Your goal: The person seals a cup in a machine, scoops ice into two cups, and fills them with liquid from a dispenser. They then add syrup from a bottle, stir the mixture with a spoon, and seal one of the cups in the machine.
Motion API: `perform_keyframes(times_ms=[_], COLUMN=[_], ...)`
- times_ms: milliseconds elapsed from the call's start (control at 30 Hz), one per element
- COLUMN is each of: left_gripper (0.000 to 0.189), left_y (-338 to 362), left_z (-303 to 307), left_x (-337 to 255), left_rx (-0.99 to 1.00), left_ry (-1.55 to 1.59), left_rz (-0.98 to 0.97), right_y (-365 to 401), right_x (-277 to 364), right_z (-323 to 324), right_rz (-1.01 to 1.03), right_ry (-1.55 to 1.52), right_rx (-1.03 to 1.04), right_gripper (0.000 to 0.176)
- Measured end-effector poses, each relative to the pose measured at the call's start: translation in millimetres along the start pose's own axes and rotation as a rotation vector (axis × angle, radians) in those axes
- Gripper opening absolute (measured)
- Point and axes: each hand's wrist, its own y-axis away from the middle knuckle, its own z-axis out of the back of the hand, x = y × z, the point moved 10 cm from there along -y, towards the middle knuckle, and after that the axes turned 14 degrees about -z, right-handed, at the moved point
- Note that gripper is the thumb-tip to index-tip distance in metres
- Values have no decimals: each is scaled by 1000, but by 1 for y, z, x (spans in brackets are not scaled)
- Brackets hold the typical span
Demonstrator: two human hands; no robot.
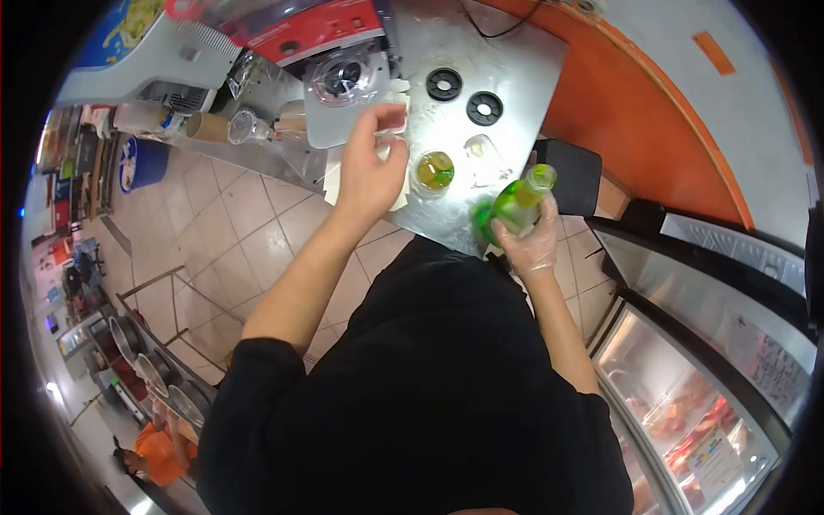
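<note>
My right hand (532,242), in a clear plastic glove, grips a green bottle (513,206) tilted at the right front edge of the metal table (524,77). A clear cup (434,172) with yellow-green contents stands on the table between my hands. Left of that cup, my bare left hand (375,167) hovers with its fingers curved and thumb apart, holding nothing. Beneath it are pale, paper-like sheets (331,184). A clear plastic piece (481,150), perhaps a lid or wrapper, lies right of the cup.
Two black round discs (444,84) lie farther back. A red machine (322,34) with a grey plate (348,116) stands at back left, beside a brown cup (208,128). An orange partition (592,112) borders the right; a glass-door fridge (678,395) stands lower right. A person (163,455) in orange is at lower left.
</note>
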Motion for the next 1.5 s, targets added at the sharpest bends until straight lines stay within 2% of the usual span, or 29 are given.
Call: perform_keyframes(times_ms=[67,100,133,167,200,267,300,333,400,500,533,600,633,667,733,800,867,933,967,1000,1067,1133,1200,1267,1333,1367,1400,1467,1500], left_gripper=[37,30,28,26,27,38,49,60,107,139,139,135,126,111,95,78,71,70,71,72,79,86,89,87,76,59,59,47,44], left_y=[-26,-36,-42,-46,-47,-36,-30,-23,-22,-23,-22,-6,0,0,-1,5,23,42,54,69,92,117,127,125,115,108,98,90,77], left_z=[-33,-55,-93,-135,-186,-299,-356,-408,-511,-625,-655,-713,-694,-703,-701,-695,-673,-642,-630,-623,-601,-598,-595,-588,-584,-581,-575,-569,-564], left_x=[-47,-76,-104,-135,-166,-217,-240,-261,-293,-335,-340,-356,-373,-364,-354,-342,-345,-356,-364,-371,-400,-409,-415,-408,-391,-384,-376,-352,-337], left_rx=[-26,-69,-21,25,143,368,437,507,678,847,855,964,963,915,857,847,894,961,994,1026,919,1012,1137,1244,1385,1472,1508,1805,1858], left_ry=[28,72,75,84,173,271,317,347,406,470,476,693,634,701,688,759,829,479,449,420,460,589,622,640,737,811,806,899,846], left_rz=[-98,-188,-282,-378,-389,-489,-506,-525,-477,-443,-463,-467,-379,-311,-372,-356,-347,-472,-519,-565,-916,-926,-879,-876,-784,-696,-712,-460,-422], right_y=[4,11,19,26,34,64,78,89,113,152,163,182,192,198,200,196,178,149,135,120,86,62,53,20,4,-3,-10,-25,-31], right_x=[-44,-66,-83,-108,-136,-178,-199,-208,-222,-249,-260,-276,-286,-296,-300,-308,-313,-310,-314,-323,-332,-343,-342,-344,-337,-334,-338,-330,-317], right_z=[19,31,43,51,60,103,120,151,208,274,289,310,316,324,328,314,295,272,257,245,203,198,254,290,353,382,418,499,545], right_rz=[-300,-310,-310,-372,-429,-380,-549,-520,-494,-453,-505,-558,-593,-625,-662,-866,-845,-675,-666,-662,-443,-464,-790,-942,-830,-766,-743,-783,-735], right_ry=[-124,-227,-238,-407,-564,-280,-332,-164,47,69,115,158,157,154,127,-7,-29,-76,-35,-31,147,-117,131,-24,-129,-140,-88,-188,-117], right_rx=[-5,-59,-81,-28,15,-44,98,67,9,-96,-83,-91,-125,-165,-242,-179,-199,-172,-89,-107,-64,-117,-416,-513,-1011,-1217,-1348,-1533,-1618], right_gripper=[85,87,87,89,90,89,83,80,73,69,69,70,70,70,70,70,72,71,81,81,80,80,82,85,92,94,96,90,88])
